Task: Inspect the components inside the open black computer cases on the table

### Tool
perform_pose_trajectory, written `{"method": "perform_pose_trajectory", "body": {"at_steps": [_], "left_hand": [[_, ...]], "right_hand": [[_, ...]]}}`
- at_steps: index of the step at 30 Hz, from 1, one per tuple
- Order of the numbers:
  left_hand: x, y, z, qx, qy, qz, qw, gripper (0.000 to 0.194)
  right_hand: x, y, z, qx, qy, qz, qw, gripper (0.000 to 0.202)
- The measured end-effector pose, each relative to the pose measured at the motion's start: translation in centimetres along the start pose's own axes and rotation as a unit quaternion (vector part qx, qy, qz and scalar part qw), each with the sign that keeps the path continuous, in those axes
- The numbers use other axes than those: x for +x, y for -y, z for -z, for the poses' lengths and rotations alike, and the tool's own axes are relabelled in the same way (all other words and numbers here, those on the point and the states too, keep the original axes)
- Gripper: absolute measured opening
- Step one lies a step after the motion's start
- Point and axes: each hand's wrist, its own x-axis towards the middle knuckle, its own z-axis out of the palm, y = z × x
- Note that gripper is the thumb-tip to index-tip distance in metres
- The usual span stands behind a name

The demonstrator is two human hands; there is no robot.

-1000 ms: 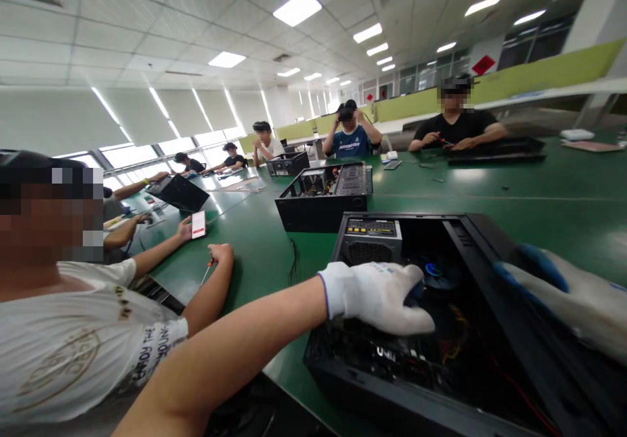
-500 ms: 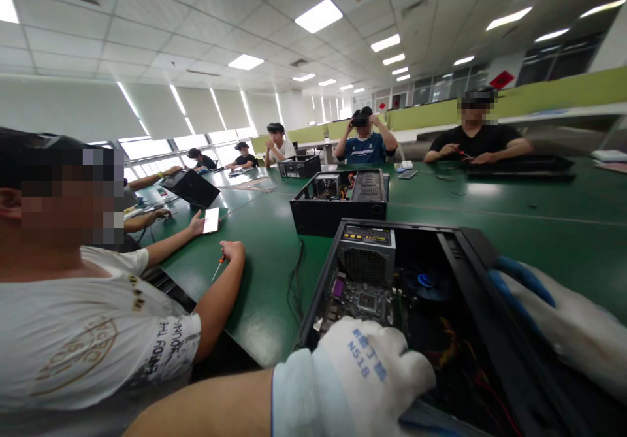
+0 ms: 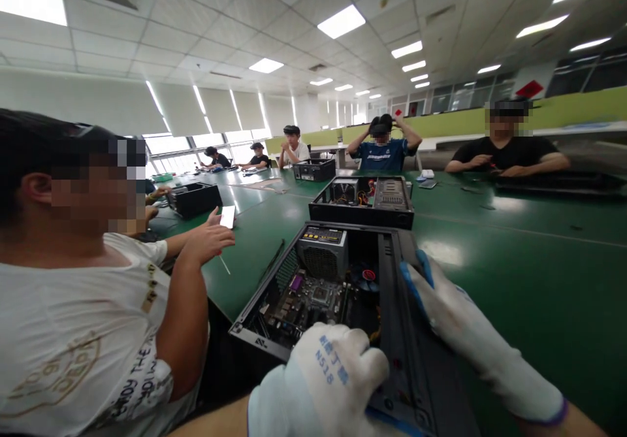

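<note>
An opened black computer case (image 3: 399, 280) lies in front of me, its inside facing up. My left hand (image 3: 333, 372), in a white glove with blue print, curls over the near edge of the case; its fingertips are hidden. My right hand (image 3: 450, 306), gloved in white with a blue palm, presses along the right side of the case, thumb by the top edge. Inside sit a power supply (image 3: 323, 254), a motherboard (image 3: 318, 293) with a purple connector (image 3: 296, 283), and a dark fan (image 3: 365, 277) with a red centre.
Beyond my case, a second opened case (image 3: 362, 213) stands on the green table (image 3: 455, 221), with another case (image 3: 313, 170) farther back. To my left sits a person in a white shirt (image 3: 98, 332), one hand near a phone (image 3: 227, 217). Several other people sit around the table.
My case has turned and shifted left in view, with both hands staying on it. The person on my left has brought one hand close to the phone. The view has swung slightly left.
</note>
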Motion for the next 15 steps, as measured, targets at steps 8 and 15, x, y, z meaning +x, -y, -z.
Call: {"method": "perform_pose_trajectory", "body": {"at_steps": [8,15], "left_hand": [[-1.6,3.5,1.2,-0.026,-0.009,0.08,0.996,0.07],[-2.8,9.0,1.4,-0.064,-0.044,0.18,0.981,0.05]], "right_hand": [[3.0,2.6,-4.0,0.121,0.117,-0.096,0.981,0.094],[2.6,2.8,-6.3,0.239,0.211,-0.007,0.948,0.085]]}}
